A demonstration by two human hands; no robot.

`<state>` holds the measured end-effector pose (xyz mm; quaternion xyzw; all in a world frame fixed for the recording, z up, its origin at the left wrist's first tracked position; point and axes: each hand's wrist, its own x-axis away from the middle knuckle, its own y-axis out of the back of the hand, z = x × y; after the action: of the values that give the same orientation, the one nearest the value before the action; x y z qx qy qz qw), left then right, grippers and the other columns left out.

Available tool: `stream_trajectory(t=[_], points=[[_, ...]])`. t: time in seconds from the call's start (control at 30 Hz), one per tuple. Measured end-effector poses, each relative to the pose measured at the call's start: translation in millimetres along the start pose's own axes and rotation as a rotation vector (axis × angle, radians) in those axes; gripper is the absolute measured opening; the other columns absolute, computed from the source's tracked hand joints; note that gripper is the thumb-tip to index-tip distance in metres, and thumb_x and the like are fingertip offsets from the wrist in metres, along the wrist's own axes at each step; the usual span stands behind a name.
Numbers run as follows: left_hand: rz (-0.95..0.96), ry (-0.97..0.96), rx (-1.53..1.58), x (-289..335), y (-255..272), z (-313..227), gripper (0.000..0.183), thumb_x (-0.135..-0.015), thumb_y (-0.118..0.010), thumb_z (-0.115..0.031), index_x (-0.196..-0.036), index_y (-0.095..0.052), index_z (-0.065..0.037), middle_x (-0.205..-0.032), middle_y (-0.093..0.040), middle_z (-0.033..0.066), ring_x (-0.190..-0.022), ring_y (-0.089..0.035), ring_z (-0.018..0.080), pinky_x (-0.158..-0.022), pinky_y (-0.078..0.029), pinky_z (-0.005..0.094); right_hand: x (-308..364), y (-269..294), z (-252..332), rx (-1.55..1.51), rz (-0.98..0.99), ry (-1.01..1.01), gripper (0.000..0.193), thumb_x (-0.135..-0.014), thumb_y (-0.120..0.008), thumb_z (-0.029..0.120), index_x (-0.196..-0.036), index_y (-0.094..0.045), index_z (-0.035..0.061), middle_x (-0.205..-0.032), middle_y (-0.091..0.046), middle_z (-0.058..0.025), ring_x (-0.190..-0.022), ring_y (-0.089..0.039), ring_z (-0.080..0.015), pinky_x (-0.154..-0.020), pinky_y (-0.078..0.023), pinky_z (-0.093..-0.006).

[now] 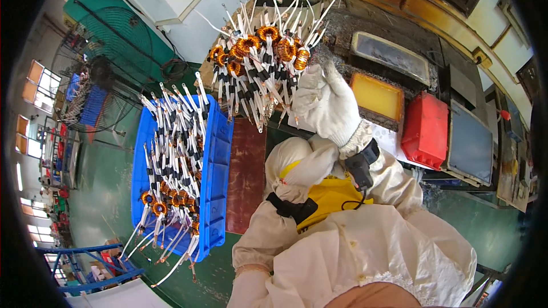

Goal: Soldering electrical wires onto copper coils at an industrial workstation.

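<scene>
My right hand [325, 102], in a white knit glove, is beside the right end of a pile of copper-wound ring coils [268, 34] with white and black sleeved leads. Its fingers are curled; whatever they may hold is hidden by the glove. Lower and nearer my body, my left hand [302, 158] is also gloved in white, in front of my yellow apron [331, 194]. Its fingers are folded out of sight, so its grip cannot be made out. Black devices are strapped on both wrists.
A blue crate [217, 177] full of similar coils stands at left, their leads sticking out over its rim. Right of the pile are a grey-surfaced metal trough [391, 57], a pan of yellow contents [375, 98] and a red plastic box [425, 130]. A large fan [105, 71] stands far left.
</scene>
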<state>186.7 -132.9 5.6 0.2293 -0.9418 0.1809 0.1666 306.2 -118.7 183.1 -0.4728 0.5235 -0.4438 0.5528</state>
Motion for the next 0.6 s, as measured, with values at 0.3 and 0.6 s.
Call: stream_trajectory(t=[0.3, 0.6], points=[[-0.148, -0.619, -0.188, 27.3, -49.5, -86.5, 0.021, -0.076, -0.057, -0.008, -0.096, -0.058, 0.0, -0.091, -0.062, 0.0087, -0.081, -0.059, 0.0189, -0.072, -0.046, 0.0306, 4.0, 9.5, 6.6, 0.078, -0.176, 0.032, 0.028, -0.09, -0.043, 0.036, -0.087, -0.05, 0.0093, -0.072, -0.045, -0.0003, -0.066, -0.044, -0.0126, -0.064, -0.039, -0.027], [-0.302, -0.327, -0.104, 41.0, -37.4, -90.4, 0.02, -0.085, -0.045, -0.012, -0.095, -0.057, 0.0, -0.084, -0.058, 0.0074, -0.077, -0.055, 0.0156, -0.075, -0.044, 0.0267, 0.9, 28.8, 2.1, 1.06, -0.38, 0.483, 0.026, -0.089, -0.049, 0.023, -0.1, -0.055, 0.0002, -0.093, -0.059, -0.0065, -0.087, -0.053, -0.0111, -0.076, -0.044, -0.0259]])
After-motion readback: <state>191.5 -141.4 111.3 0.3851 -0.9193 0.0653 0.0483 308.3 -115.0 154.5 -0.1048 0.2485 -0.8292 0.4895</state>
